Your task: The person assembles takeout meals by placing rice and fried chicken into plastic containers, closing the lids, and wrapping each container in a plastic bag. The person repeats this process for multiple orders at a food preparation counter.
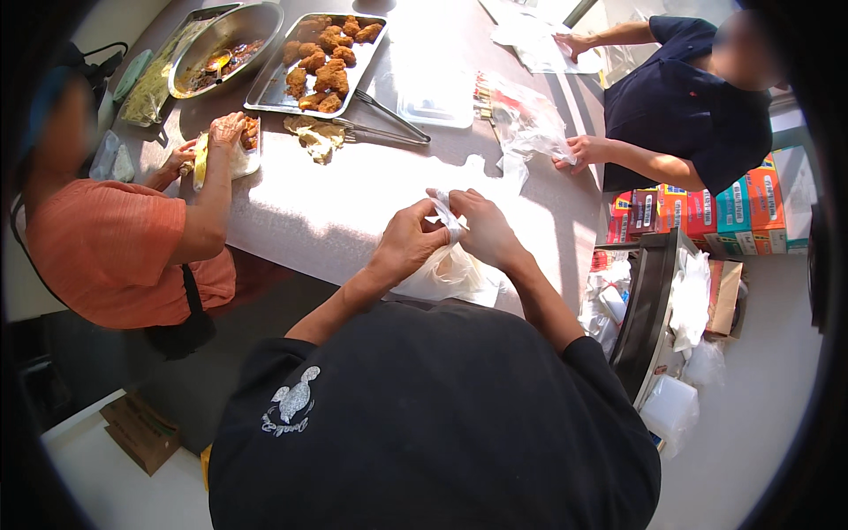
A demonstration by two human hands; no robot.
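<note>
Both my hands pinch the gathered neck of a white plastic bag [450, 271] that rests at the near edge of the table [298, 225]. My left hand [409, 240] grips the twisted handles from the left. On the other side my right hand [485, 228] holds the same handles, its fingers curled at their top. Bright glare hides part of the surface just beyond. Farther off lie metal tongs [391, 119] beside a metal tray [265, 86] of fried chicken pieces [331, 74].
At left, a person in orange [126, 232] handles a food container [248, 162] near a steel bowl [258, 33]. A person in navy [676, 106] at right touches clear plastic bags [530, 119]. A clear plastic lid [434, 109] and a dark-framed shelf [646, 318] are nearby.
</note>
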